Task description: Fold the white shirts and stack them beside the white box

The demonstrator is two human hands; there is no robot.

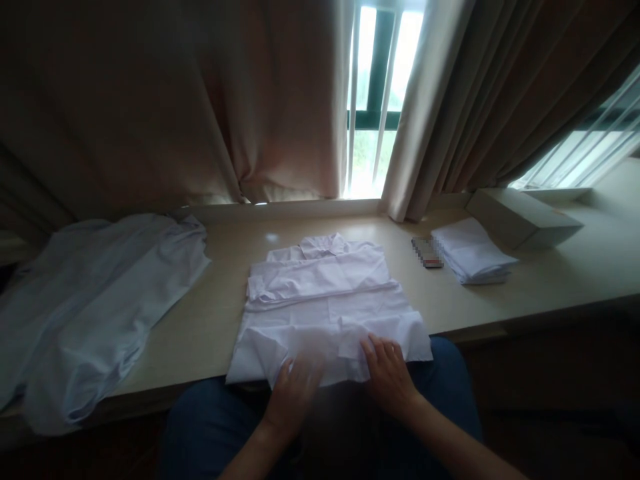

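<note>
Bottom centre: left hand (293, 390) and right hand (387, 373) both flat, fingers released, pressing near hem of white shirt (325, 300) on table (550, 273). Loose pale garment (95, 300) far left; folded stack (473, 253), box (520, 217) upper right, well apart.

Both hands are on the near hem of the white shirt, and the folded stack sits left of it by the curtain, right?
Not quite. The head view shows both hands, left and right, on the shirt hem, but the folded stack sits to its right.
</note>
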